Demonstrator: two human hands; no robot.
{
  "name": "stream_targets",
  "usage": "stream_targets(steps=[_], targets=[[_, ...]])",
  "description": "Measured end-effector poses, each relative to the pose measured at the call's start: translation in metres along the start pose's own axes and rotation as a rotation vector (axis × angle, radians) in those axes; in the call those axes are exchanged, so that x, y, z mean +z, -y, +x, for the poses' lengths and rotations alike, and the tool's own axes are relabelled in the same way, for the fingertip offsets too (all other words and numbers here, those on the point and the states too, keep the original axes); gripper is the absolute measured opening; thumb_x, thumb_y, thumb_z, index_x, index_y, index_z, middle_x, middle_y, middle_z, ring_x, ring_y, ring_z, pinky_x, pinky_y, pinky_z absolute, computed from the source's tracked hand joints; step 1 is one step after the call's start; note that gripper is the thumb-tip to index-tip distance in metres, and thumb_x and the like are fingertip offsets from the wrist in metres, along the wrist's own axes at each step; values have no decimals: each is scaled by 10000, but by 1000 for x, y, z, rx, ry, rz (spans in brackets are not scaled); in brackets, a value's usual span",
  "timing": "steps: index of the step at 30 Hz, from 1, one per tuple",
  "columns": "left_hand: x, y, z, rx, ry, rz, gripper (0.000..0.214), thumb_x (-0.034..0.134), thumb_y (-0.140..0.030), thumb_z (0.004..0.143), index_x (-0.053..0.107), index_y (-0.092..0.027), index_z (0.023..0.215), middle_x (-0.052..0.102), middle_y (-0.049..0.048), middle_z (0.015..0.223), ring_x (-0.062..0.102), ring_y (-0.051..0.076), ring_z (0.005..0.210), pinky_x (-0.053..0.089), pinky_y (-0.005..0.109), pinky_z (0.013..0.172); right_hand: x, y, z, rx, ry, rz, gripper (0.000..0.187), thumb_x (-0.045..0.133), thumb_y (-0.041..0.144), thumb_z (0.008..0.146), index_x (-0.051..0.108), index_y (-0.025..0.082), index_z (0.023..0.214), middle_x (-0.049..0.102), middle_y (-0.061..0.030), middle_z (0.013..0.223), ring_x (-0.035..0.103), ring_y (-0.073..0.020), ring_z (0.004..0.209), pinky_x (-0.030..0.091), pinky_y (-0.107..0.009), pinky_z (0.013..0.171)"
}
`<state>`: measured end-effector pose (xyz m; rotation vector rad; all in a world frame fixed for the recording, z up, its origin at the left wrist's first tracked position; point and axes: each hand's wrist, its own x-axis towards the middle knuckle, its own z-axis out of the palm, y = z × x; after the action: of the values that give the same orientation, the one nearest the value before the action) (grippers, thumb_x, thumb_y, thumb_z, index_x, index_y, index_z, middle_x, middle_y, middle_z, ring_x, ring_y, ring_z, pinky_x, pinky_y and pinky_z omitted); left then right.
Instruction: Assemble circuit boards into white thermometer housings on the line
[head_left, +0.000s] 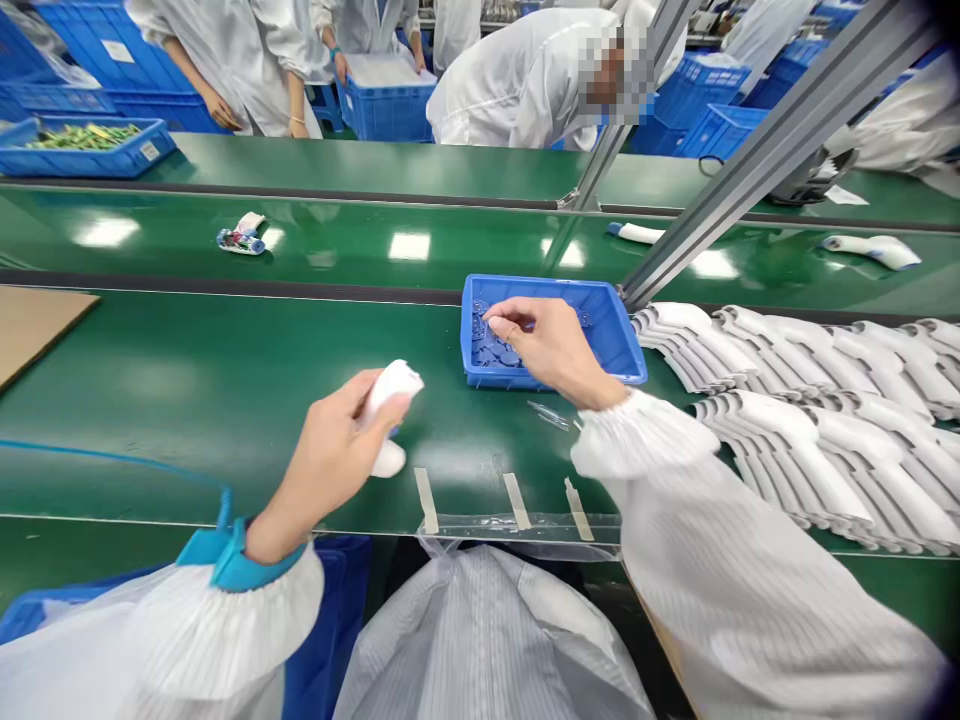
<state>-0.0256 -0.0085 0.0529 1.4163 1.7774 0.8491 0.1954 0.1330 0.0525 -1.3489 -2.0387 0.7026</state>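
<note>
My left hand [330, 455] is closed around a white plastic housing [396, 385], held tilted above the green bench; a bit of blue shows on its lower part, and my fingers cover much of it. Over a blue tray [622, 360] is my right hand [551, 345], thumb and fingertips pinched together. Whatever sits between those fingertips is too small to make out. Small flat blue plastic pieces [491, 350] lie inside the tray beneath them. Clear thin plastic bits [549, 415] rest on the bench just in front of the tray.
Rows of white curved shells [795, 450] fill the right side. A metal post [735, 180] slants up behind the tray. Beyond runs a green conveyor [337, 240] carrying a part with a circuit board [241, 238]. Tape strips [516, 500] mark the front edge; co-workers stand opposite.
</note>
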Motion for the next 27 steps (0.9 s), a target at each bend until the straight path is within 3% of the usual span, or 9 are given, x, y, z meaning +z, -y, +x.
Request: stream_targets(steps=[4,7,11,17,24,27], targets=[[36,-25,7,-122,239,-538,461,562,-605,913,595,-165,1049,709,84,928,667,188,732,518,273,613,9,25,-48,60,-188,547,191,739,364,839,794,212,938,781,-25,916,697,-160,783,558,-284,709],[56,-33,8,-170,367,-703,463,561,-603,917,592,-156,1030,700,102,948,668,181,722,522,257,577,17,28,-72,141,-196,639,229,752,416,830,799,243,972,788,-24,936,719,-174,820,584,-313,761],[61,-32,6,-130,383,-676,408,579,-544,930,603,-154,1049,684,88,921,650,165,714,523,255,591,11,22,-91,167,-71,569,313,714,464,863,775,261,1093,782,-31,1051,738,-200,906,599,-354,837],[54,-33,5,-87,436,-597,406,573,-539,938,615,-150,1045,667,78,894,627,152,709,512,248,596,-11,18,-100,71,79,406,345,610,419,951,702,280,1253,747,-4,1182,719,-205,1042,589,-363,916],[53,-34,6,-59,461,-511,405,548,-556,946,606,-158,995,663,63,854,623,158,697,502,254,578,-18,13,-106,-246,7,57,345,492,205,991,691,253,1270,734,-14,1211,713,-196,999,584,-370,895],[54,-32,4,36,429,-358,414,524,-552,962,623,-163,1061,673,55,858,633,168,725,491,260,594,-15,14,-110,-229,-27,42,338,486,205,990,706,270,1238,730,-13,1219,712,-207,1014,584,-392,905]])
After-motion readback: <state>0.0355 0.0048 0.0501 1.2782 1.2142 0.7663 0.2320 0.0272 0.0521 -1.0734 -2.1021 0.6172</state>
